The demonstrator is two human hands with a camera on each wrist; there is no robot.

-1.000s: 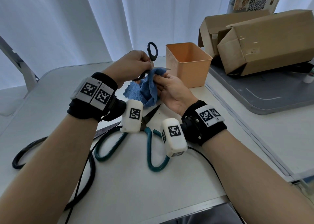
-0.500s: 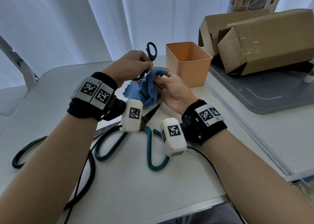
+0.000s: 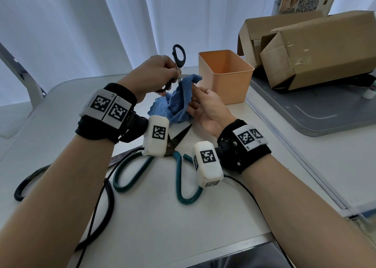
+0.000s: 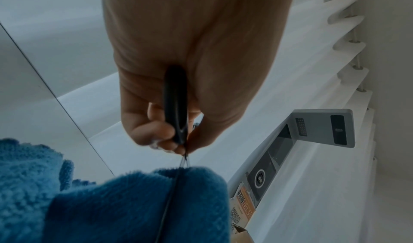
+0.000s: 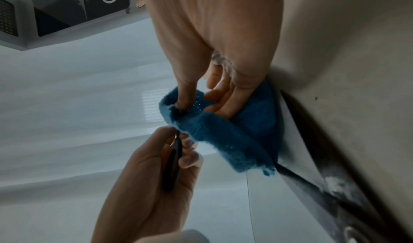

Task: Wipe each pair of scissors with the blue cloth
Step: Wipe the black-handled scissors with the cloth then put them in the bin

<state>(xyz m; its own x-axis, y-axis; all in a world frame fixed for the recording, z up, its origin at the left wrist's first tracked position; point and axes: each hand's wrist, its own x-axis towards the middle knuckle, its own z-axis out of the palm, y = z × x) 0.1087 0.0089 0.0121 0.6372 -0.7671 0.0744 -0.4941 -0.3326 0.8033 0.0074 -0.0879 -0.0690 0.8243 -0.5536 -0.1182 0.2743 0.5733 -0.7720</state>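
Observation:
My left hand (image 3: 156,72) grips a small pair of black-handled scissors (image 3: 179,57), one loop sticking up above the fist. In the left wrist view the handle (image 4: 175,102) lies between the fingers, and the thin blades run down into the blue cloth (image 4: 134,202). My right hand (image 3: 203,105) holds the blue cloth (image 3: 179,99) just right of the blades. The right wrist view has its thumb pushed into the cloth (image 5: 234,137) and the fingers behind it. The blade tip is hidden in the folds. Teal-handled scissors (image 3: 179,178) lie open on the table (image 3: 154,223) under my wrists.
An orange tub (image 3: 225,78) stands right behind my hands. Cardboard boxes (image 3: 317,50) sit on a grey tray (image 3: 325,113) to the right. A large pair of black-handled scissors (image 3: 26,184) and black cables (image 3: 105,206) lie at the near left.
The scissors have tipped more upright and their tip, which showed past the cloth, is now covered. My right hand has slid down and toward me with the cloth, its fingers looser.

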